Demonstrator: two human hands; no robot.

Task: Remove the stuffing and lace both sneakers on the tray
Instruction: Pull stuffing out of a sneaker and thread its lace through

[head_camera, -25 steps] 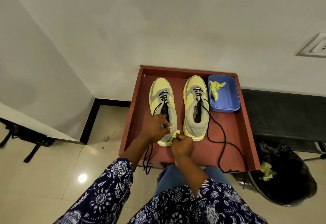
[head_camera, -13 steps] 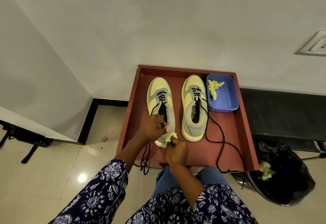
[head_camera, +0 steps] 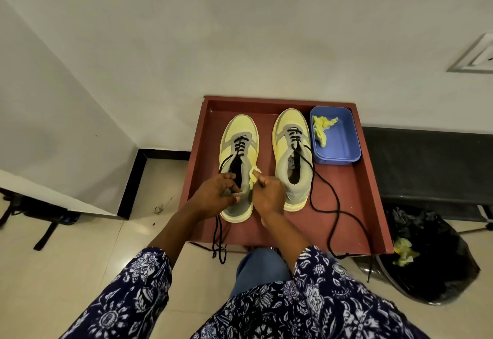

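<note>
Stuffing step: right hand (head_camera: 268, 196) pinches yellow paper wad (head_camera: 254, 175) at left sneaker (head_camera: 238, 167); left hand (head_camera: 216, 196) grips collar. Next, likely: drop wad in blue tub (head_camera: 336, 135).

You see two yellow and grey sneakers (head_camera: 266, 159) with black laces (head_camera: 330, 205) on a red-brown tray (head_camera: 354, 205), a blue box (head_camera: 338, 138), and your navy floral sleeves (head_camera: 333, 298).

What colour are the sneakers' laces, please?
Black, seen in the head view, on the left sneaker's laces.
</note>
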